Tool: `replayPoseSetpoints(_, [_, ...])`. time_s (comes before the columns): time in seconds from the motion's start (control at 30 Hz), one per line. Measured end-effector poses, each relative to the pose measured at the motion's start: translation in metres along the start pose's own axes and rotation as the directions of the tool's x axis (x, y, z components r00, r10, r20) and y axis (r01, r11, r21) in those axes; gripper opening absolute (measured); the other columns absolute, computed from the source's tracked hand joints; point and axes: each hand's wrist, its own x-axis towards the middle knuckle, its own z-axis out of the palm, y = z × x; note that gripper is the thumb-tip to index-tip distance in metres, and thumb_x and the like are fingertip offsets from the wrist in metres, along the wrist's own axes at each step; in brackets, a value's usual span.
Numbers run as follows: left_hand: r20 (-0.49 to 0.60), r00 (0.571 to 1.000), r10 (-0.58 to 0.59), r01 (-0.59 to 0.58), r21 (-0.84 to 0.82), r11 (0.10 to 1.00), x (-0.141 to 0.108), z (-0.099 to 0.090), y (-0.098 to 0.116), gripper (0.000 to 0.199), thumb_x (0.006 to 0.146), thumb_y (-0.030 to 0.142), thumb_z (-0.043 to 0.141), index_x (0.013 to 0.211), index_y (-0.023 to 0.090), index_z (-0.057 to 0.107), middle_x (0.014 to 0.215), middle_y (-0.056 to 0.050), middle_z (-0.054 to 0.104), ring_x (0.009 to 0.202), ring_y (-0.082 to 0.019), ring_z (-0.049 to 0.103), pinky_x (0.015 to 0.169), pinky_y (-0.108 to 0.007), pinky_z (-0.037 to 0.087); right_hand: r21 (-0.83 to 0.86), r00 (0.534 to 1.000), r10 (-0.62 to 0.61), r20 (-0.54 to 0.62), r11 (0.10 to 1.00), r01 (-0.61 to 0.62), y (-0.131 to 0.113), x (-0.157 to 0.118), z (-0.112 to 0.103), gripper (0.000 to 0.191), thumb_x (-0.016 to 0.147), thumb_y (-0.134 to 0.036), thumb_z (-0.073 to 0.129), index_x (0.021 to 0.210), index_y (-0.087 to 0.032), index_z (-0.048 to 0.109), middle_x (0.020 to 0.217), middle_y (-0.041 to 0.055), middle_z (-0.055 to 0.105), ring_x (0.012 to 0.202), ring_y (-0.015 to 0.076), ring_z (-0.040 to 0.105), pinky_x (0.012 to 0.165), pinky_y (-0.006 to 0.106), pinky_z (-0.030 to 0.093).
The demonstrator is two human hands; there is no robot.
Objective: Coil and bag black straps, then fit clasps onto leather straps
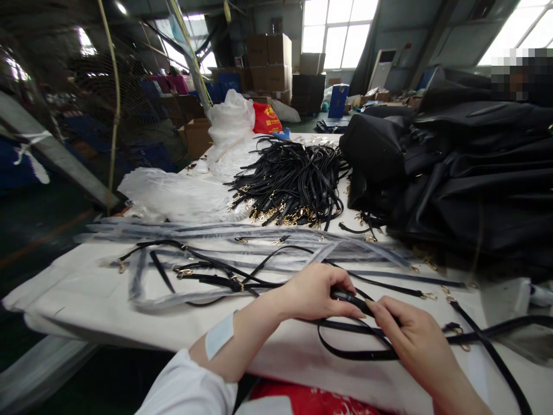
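A narrow black strap (pixel 355 300) runs between my two hands over the front of the table. My left hand (pixel 317 292) is closed around it, with thumb and fingers pinching from the left. From the right, my right hand (pixel 412 328) grips the same strap between thumb and fingers, its tips close to the left thumb. A loop of black strap (pixel 360 353) hangs just below the hands. Left of them lie more black straps with gold clasps (pixel 185 272), some crossing long strips in clear plastic sleeves (pixel 173 233).
A large heap of black straps with gold hooks (pixel 298 178) lies at the table's middle back. Black bags (pixel 453 167) are piled on the right. Crumpled clear plastic (pixel 173 193) covers the back left. A slanted metal bar (pixel 56 150) stands beyond the table's left side.
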Motion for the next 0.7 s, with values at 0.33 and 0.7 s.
replayPoseSetpoints(0.33, [0.044,0.999,0.007,-0.012,0.129,0.992,0.0043,-0.0001,0.0078,0.038,0.071,0.051,0.081,0.087,0.016,0.074,0.073,0.001,0.069,0.063,-0.009,0.055,0.057,-0.02,0.035,-0.023,1.0,-0.012,0.022,1.0,0.013,0.0008,0.0016,0.0059,0.052,0.101,-0.054,0.039,0.061,-0.022,0.047,0.051,-0.0041,0.048,0.048,0.0118,0.046,0.049,0.025,0.031])
replayPoseSetpoints(0.7, [0.048,0.999,0.001,-0.005,0.083,0.997,0.0052,0.0023,0.0041,0.038,0.071,0.051,0.082,0.085,0.016,0.074,0.071,0.002,0.069,0.062,-0.009,0.054,0.056,-0.02,0.035,0.028,0.999,0.012,0.037,1.0,-0.013,0.0023,-0.0004,0.009,0.05,0.101,-0.051,0.04,0.061,-0.021,0.047,0.053,-0.0039,0.046,0.049,0.012,0.046,0.05,0.024,0.032])
